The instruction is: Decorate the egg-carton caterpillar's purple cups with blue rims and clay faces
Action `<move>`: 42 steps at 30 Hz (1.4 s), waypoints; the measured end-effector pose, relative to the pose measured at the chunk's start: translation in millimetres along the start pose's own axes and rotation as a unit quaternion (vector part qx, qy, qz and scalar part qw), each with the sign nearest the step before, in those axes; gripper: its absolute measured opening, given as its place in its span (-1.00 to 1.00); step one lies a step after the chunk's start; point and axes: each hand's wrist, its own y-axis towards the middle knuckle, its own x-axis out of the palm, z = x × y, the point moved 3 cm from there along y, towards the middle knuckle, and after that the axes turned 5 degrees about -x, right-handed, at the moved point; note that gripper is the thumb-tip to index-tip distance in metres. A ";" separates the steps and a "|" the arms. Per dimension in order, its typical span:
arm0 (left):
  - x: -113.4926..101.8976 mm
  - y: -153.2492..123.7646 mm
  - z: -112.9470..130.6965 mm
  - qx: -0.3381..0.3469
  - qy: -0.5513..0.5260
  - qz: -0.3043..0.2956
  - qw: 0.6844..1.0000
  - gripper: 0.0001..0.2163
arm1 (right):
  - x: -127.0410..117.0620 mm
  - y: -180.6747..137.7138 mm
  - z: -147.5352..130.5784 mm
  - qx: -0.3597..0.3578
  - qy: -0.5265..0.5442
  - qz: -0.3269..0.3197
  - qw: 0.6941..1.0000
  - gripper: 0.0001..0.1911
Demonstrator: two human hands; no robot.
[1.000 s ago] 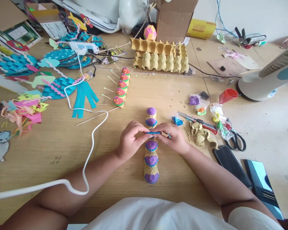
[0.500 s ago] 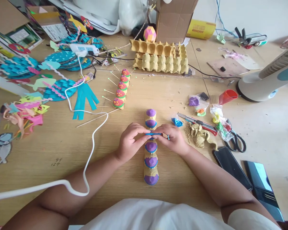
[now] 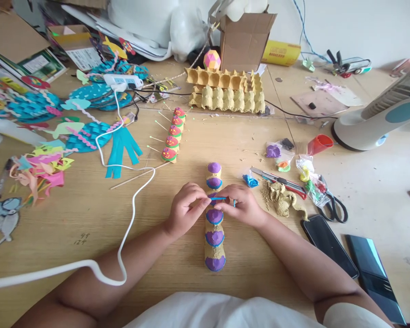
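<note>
Blue strip (image 3: 219, 198), maybe clay: the left hand (image 3: 186, 210) and right hand (image 3: 245, 207) each pinch one end, so it lies straight across the carton row (image 3: 214, 238).

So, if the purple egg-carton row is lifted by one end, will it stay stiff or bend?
The purple egg-carton row is probably light, being thin pulp cups with clay caps. It is long and narrow, so it may sag or flex at the joints between cups. It lies flat on the table, so rolling seems unlikely.
</note>
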 end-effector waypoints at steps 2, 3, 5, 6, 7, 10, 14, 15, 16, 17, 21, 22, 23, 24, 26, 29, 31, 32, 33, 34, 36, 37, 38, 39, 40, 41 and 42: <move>0.0 0.2 -0.4 0.003 0.002 0.003 1.000 -0.76 | 0.2 0.5 -1.9 0.008 0.000 -0.001 1.000 -0.76; 0.1 0.1 -0.9 0.007 0.001 0.005 1.000 -0.76 | 0.3 0.7 -2.8 0.008 -0.001 -0.001 1.000 -0.78; 0.2 -0.3 -2.5 0.013 -0.003 0.009 1.000 -0.74 | 0.4 1.1 -4.4 0.000 -0.005 0.000 1.000 -0.81; 0.3 -0.6 -3.5 0.015 -0.008 0.011 1.000 -0.72 | 0.3 1.3 -5.1 -0.005 -0.009 0.000 1.000 -0.82; 0.6 -1.0 -4.7 0.014 -0.011 0.011 1.000 -0.70 | 0.1 1.6 -5.8 -0.010 -0.012 0.000 1.000 -0.83; 1.6 -2.8 -8.2 -0.001 -0.023 0.011 1.000 -0.63 | -2.1 2.5 -8.2 -0.013 -0.022 0.002 1.000 -0.79; 3.1 -5.1 -9.9 -0.040 -0.041 0.016 0.998 -0.65 | -8.8 5.3 -13.1 0.002 -0.035 0.017 0.999 -0.72; 3.6 -5.2 -8.8 -0.037 -0.034 0.014 0.999 -0.67 | -10.6 6.4 -14.6 0.009 -0.037 0.022 0.999 -0.72; 3.7 -5.1 -7.3 -0.029 -0.028 0.020 0.999 -0.68 | -12.2 7.6 -16.2 0.018 -0.036 0.025 0.999 -0.71; 3.8 -4.8 -5.8 -0.023 -0.024 0.024 0.999 -0.70 | -13.1 8.9 -17.7 0.030 -0.032 0.023 0.999 -0.70; 3.8 -2.2 1.1 0.001 -0.013 0.033 0.999 -0.80 | -9.3 11.6 -23.4 0.096 0.022 -0.012 0.995 -0.60; 3.4 -1.6 3.3 0.016 -0.011 0.036 0.999 -0.84 | -7.0 11.1 -24.5 0.113 0.043 -0.016 0.993 -0.58; 2.7 -1.1 5.5 0.032 -0.009 0.041 0.999 -0.89 | -4.5 10.1 -25.3 0.128 0.063 -0.016 0.990 -0.57; 1.9 -0.6 7.4 0.046 -0.007 0.047 0.998 -0.92 | -2.0 8.6 -25.7 0.143 0.082 -0.011 0.986 -0.56; -0.1 1.1 9.8 0.056 -0.001 0.056 0.997 -0.94 | 2.2 5.1 -25.0 0.167 0.110 0.008 0.980 -0.57; -2.9 7.6 9.7 0.060 0.016 0.060 0.996 -0.92 | 5.1 2.0 -19.7 0.193 0.148 0.048 0.969 -0.59; -3.2 14.8 7.8 0.079 0.035 0.055 0.995 -0.91 | 3.6 3.7 -14.1 0.193 0.163 0.084 0.964 -0.58; -2.9 18.9 6.1 0.089 0.042 0.052 0.994 -0.91 | 2.9 5.8 -10.8 0.190 0.163 0.094 0.964 -0.59; -2.3 23.3 3.4 0.094 0.047 0.052 0.993 -0.90 | 2.1 8.3 -7.2 0.189 0.166 0.103 0.962 -0.59; -1.2 27.5 0.0 0.093 0.050 0.052 0.993 -0.89 | 1.8 11.0 -3.3 0.189 0.169 0.110 0.961 -0.58; 1.9 34.3 -8.1 0.090 0.039 0.048 0.994 -0.88 | 1.4 15.9 4.4 0.193 0.169 0.125 0.958 -0.55; 4.1 36.7 -12.6 0.084 0.032 0.042 0.995 -0.87 | 1.4 17.6 7.9 0.194 0.173 0.135 0.956 -0.53; 6.4 38.1 -17.3 0.076 0.023 0.033 0.996 -0.85 | 1.6 18.6 11.2 0.195 0.177 0.145 0.954 -0.52; 8.6 38.7 -22.1 0.065 0.010 0.027 0.997 -0.81 | 1.7 18.9 14.1 0.196 0.179 0.156 0.952 -0.52; 10.3 38.6 -26.9 0.049 -0.004 0.026 0.998 -0.79 | 1.8 18.5 16.9 0.196 0.180 0.165 0.950 -0.52; 11.8 38.0 -31.7 0.027 -0.023 0.027 0.999 -0.78 | 1.9 17.6 19.3 0.197 0.178 0.172 0.949 -0.52; 13.3 37.0 -35.8 0.007 -0.041 0.027 0.999 -0.77 | 2.1 16.3 21.6 0.197 0.176 0.177 0.948 -0.53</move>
